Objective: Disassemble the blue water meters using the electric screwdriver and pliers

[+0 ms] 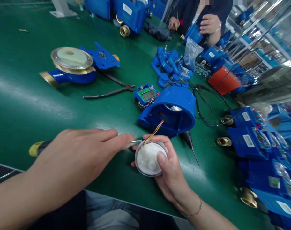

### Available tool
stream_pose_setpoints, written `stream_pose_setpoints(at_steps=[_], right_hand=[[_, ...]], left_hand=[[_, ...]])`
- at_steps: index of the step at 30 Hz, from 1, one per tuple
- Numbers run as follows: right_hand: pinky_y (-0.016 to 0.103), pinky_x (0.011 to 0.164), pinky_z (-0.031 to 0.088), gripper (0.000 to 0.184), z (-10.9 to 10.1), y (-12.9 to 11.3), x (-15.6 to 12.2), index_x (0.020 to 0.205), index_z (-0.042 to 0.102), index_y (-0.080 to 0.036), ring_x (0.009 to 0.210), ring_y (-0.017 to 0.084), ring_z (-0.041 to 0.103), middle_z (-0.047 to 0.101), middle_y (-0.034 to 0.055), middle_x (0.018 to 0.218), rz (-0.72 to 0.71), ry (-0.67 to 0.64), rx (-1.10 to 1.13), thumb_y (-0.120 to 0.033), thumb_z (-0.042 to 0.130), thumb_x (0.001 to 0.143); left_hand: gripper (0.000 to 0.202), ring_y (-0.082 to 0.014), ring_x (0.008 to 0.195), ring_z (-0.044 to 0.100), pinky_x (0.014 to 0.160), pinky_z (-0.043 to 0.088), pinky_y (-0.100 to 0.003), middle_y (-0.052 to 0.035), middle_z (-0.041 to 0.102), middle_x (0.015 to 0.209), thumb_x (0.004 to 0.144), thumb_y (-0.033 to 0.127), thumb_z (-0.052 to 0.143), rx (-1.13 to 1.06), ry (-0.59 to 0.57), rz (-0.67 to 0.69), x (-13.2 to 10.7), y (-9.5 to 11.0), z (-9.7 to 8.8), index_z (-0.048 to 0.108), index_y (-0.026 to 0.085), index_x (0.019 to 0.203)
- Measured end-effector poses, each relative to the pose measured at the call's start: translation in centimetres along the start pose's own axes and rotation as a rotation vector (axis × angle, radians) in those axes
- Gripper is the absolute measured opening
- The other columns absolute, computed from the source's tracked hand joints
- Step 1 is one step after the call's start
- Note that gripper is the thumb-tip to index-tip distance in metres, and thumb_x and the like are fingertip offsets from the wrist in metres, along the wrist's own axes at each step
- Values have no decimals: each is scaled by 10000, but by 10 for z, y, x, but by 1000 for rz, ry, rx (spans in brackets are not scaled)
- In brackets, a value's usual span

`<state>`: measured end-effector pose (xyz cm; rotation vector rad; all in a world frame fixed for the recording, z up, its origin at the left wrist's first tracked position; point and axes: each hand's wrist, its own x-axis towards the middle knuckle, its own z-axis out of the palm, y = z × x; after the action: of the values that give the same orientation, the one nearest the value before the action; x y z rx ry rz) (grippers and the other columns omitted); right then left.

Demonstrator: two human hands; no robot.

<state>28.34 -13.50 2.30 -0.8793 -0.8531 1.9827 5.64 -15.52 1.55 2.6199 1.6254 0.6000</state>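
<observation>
Two hands work at the near edge of the table (21, 95), which is covered in green matting. The left hand (83, 156) is closed round one screwdriver (36, 148), forefinger stretched along the shaft. Only the yellow handle end and the metal tip show, the rest being under the hand. The tip touches the rim of one white disc (147, 158), which the right hand (171, 182) pinches with the thumb on top and the fingers curled beneath. Thin coloured wires (156, 129) run from the disc into one blue housing (174, 111) just behind it. Farther back, from the left, lie one meter (71, 65) with a brass rim, one pair of pliers (109, 91) and one circuit board (147, 95) with a display. One dark tool (190, 142) lies beside the housing. At the top, a co-worker's hands (209, 23), two of them, rest among blue parts. The blue units (250, 137) along the right edge are blurred and cut off, so they cannot be counted. Metal shelving (257, 28) stands behind.
</observation>
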Motion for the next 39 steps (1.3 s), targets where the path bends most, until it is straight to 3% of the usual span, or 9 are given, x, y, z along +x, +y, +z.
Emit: stream_pose_setpoints(at_steps=[4, 8, 13, 17, 22, 26, 29, 34, 39], right_hand=[[371, 814, 642, 296, -1, 0, -1, 1112, 600, -260, 1055, 227, 688, 626, 39, 1215, 1, -9, -4, -342, 744, 866], [395, 812, 646, 245, -2, -2, -3, 1105, 593, -258, 1079, 241, 682, 603, 36, 1265, 4, 16, 17, -302, 708, 893], [440, 816, 636, 176, -8, -8, -8, 1096, 599, -242, 1098, 279, 691, 633, 55, 1265, 35, 27, 25, -352, 602, 958], [396, 770, 615, 330, -19, -17, -18, 1146, 571, -213, 844, 233, 762, 738, 122, 1106, 112, 54, -72, -471, 400, 1032], [362, 796, 580, 326, -47, -38, -39, 1181, 539, -222, 870, 227, 744, 771, 93, 954, 98, 242, -280, -476, 529, 977], [320, 724, 552, 391, -75, -50, -53, 1192, 603, -232, 838, 222, 713, 748, 77, 988, -60, 360, -725, -532, 510, 960], [352, 806, 534, 373, -91, -52, -52, 1114, 679, -228, 926, 242, 690, 726, 82, 1063, -197, 316, -1077, -496, 455, 980], [411, 932, 512, 330, -105, -57, -42, 1065, 701, -207, 1014, 263, 674, 718, 101, 1062, -363, 305, -1376, -356, 413, 1003], [403, 951, 522, 214, -95, -81, -37, 1107, 676, -194, 1056, 252, 664, 687, 107, 1137, -485, 284, -1515, -278, 541, 963]], left_hand=[[276, -210, 755, 697, 537, 394, -308, 41, 729, 1071, 990, 370, 406, 166, -57, -151, -8, -19, 9, 524, 368, 1239], [338, -244, 704, 593, 507, 236, -297, -12, 640, 882, 956, 238, 473, 398, -176, -257, -1, -21, 5, 565, 334, 1267], [347, -249, 870, 509, 659, 359, -298, -41, 566, 917, 995, 237, 421, 469, -160, -222, 11, -23, 5, 597, 299, 1287], [350, -237, 909, 508, 740, 414, -311, -44, 558, 968, 1020, 295, 393, 461, -122, -178, 16, -29, 12, 590, 281, 1309], [329, -255, 972, 545, 759, 451, -342, -48, 586, 1039, 992, 365, 483, 409, -57, -171, 16, -31, 15, 596, 283, 1290], [338, -261, 992, 559, 824, 487, -391, -83, 584, 1106, 979, 357, 507, 254, 3, -133, 20, -27, 14, 593, 237, 1283], [323, -248, 1015, 560, 886, 488, -404, -95, 578, 1119, 985, 321, 494, 114, 81, -92, 25, -14, 10, 584, 209, 1274], [348, -219, 1014, 552, 882, 476, -372, -89, 586, 1124, 951, 137, 517, 35, 206, 82, 36, 33, 5, 557, 197, 1291], [414, -230, 796, 570, 660, 458, -360, -37, 614, 894, 891, 80, 553, 217, 66, 223, 60, 74, 14, 576, 252, 1267]])
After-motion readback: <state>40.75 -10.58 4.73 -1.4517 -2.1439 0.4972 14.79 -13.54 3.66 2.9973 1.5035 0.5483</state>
